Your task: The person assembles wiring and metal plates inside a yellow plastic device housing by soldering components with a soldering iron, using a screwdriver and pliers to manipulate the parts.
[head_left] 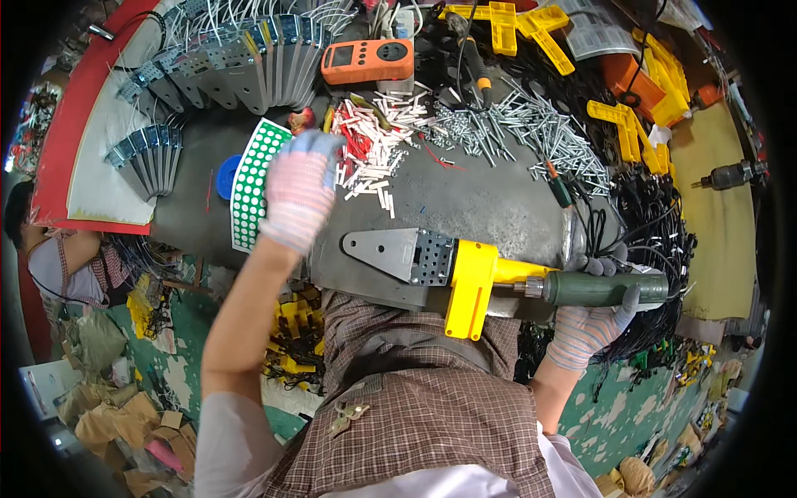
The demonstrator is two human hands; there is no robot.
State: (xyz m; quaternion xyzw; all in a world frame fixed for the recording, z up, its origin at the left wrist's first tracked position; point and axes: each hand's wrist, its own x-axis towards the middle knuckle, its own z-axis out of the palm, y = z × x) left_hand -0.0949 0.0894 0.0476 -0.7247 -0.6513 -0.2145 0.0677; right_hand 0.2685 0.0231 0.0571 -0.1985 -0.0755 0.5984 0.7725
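Just one view here, head-mounted fisheye looking pretty much straight down at the counter (pixel 490 203), close in, forearms entering from below; edges curve hard, floor showing below the counter's near side.

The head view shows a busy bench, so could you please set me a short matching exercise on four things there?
Things:
1. left hand
2. right hand
3. orange meter
4. yellow housing

Places or states:
A. at the far edge of the bench
B. mounted behind the grey metal plate
C. gripping the green power screwdriver
D. reaching towards the pile of white and red sleeves

Pairs: 1-D, 2-C, 3-A, 4-B
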